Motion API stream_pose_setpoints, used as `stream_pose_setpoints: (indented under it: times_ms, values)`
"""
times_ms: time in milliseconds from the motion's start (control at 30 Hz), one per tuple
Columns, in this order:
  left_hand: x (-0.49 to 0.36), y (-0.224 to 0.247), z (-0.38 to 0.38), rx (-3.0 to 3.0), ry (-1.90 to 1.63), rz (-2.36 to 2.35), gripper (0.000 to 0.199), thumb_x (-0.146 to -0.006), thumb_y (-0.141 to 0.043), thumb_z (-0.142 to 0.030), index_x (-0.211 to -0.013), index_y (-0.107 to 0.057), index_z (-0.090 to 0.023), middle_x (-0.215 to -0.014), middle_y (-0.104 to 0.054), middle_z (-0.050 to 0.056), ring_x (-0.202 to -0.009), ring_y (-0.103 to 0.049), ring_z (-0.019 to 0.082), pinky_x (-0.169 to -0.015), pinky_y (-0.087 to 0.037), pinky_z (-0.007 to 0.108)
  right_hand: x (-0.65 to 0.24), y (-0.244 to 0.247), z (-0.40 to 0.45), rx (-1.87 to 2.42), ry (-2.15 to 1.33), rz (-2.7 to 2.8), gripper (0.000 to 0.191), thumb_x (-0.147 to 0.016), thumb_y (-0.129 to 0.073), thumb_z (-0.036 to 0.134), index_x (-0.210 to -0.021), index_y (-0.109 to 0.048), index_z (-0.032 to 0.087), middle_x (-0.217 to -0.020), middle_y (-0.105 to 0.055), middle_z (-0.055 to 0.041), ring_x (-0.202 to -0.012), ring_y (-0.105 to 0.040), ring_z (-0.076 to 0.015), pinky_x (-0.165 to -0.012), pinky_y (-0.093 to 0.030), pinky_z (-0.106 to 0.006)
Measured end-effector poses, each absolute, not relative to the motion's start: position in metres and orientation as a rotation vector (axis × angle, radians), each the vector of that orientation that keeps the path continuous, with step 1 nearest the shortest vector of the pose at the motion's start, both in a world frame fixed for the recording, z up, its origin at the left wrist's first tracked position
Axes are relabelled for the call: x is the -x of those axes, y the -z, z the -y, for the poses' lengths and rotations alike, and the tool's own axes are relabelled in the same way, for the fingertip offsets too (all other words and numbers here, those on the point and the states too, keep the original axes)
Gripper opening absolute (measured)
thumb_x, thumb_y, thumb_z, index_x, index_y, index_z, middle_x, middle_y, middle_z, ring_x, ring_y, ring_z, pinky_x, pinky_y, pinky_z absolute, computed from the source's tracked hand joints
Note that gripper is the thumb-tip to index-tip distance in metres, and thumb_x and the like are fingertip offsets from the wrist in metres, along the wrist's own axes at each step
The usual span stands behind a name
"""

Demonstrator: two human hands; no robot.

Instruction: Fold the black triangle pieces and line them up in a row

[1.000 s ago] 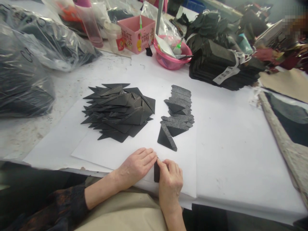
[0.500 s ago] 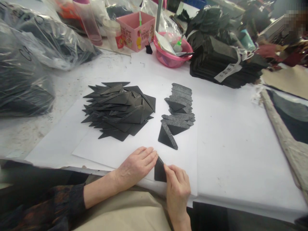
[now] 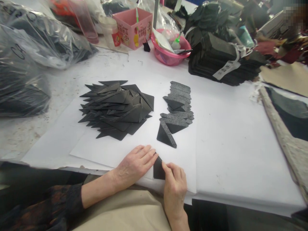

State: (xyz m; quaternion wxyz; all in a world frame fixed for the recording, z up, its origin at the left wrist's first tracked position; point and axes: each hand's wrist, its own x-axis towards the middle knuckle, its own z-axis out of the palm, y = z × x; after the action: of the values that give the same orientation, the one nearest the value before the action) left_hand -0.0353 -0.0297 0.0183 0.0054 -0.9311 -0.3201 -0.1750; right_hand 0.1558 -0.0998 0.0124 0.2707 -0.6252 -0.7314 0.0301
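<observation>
At the table's near edge lies a small black triangular piece (image 3: 158, 170), of leather-like material, with a slanted upper edge. The fingers of my left hand (image 3: 137, 163) are pressed together, closed on its upper corner and holding it down against the white paper. Along the slanted edge, my right hand (image 3: 176, 186) pinches the piece between thumb and curled fingers. Just beyond my hands lies a row of overlapping triangular pieces (image 3: 166, 134) with speckled grey strips facing up. To their left spreads a heap of plain black triangular pieces (image 3: 117, 109).
White paper (image 3: 231, 138) covers much of the table. Clear plastic bags (image 3: 21, 73) bulge at the left. A pink box (image 3: 133, 30), a pink basin (image 3: 170, 57) and a tied stack of black pieces (image 3: 214, 61) stand at the back. A raised grey edge (image 3: 276, 131) runs along the right.
The view has shifted slightly, so the table things appear a little up and left. Both hands keep nearly the same hold on the black triangular piece.
</observation>
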Motion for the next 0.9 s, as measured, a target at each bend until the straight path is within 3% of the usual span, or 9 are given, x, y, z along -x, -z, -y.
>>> stream_pose_setpoints:
  times_ms: [167,300,433,600,900]
  values:
    - [0.04,-0.021,0.015,2.912,0.57,0.911,0.028,-0.1,-0.042,-0.006,-0.123,-0.057,-0.006,-0.128,-0.059,0.014,-0.126,-0.05,0.027,-0.105,-0.046,0.041,-0.143,-0.007,0.081,1.654,-0.077,1.962,0.023,-0.095,-0.054,0.01,-0.112,-0.068,0.019,-0.095,-0.063,-0.0063,-0.088,-0.053,-0.0161,-0.079,-0.044,-0.03]
    - [0.039,-0.018,0.01,2.979,0.642,0.794,0.024,-0.099,-0.045,-0.008,-0.118,-0.059,-0.006,-0.115,-0.064,0.013,-0.115,-0.057,0.025,-0.101,-0.049,0.04,-0.14,-0.007,0.073,1.655,-0.097,1.948,0.021,-0.096,-0.054,0.013,-0.11,-0.068,0.02,-0.093,-0.063,-0.0054,-0.086,-0.053,-0.0159,-0.079,-0.044,-0.03]
    - [0.039,-0.016,0.012,2.977,0.646,0.871,0.024,-0.1,-0.045,-0.009,-0.119,-0.059,-0.007,-0.116,-0.063,0.013,-0.115,-0.057,0.025,-0.099,-0.05,0.04,-0.151,-0.01,0.077,1.627,-0.197,1.913,0.025,-0.093,-0.059,0.013,-0.117,-0.064,0.018,-0.096,-0.066,-0.0051,-0.087,-0.056,-0.0156,-0.08,-0.046,-0.03]
    - [0.041,-0.019,0.013,3.007,0.642,0.906,0.028,-0.103,-0.038,-0.011,-0.121,-0.06,-0.009,-0.117,-0.063,0.011,-0.115,-0.056,0.024,-0.098,-0.049,0.04,-0.162,-0.013,0.086,1.566,-0.206,1.879,0.023,-0.089,-0.062,0.007,-0.108,-0.068,0.019,-0.091,-0.065,-0.0035,-0.084,-0.056,-0.0143,-0.078,-0.047,-0.028]
    - [0.04,-0.021,0.014,3.0,0.593,0.879,0.029,-0.103,-0.038,-0.012,-0.123,-0.06,-0.01,-0.117,-0.063,0.011,-0.117,-0.055,0.026,-0.097,-0.048,0.04,-0.166,-0.01,0.096,1.62,-0.17,2.0,0.032,-0.094,-0.054,0.009,-0.12,-0.066,0.023,-0.1,-0.063,-0.0057,-0.091,-0.055,-0.0156,-0.081,-0.047,-0.029]
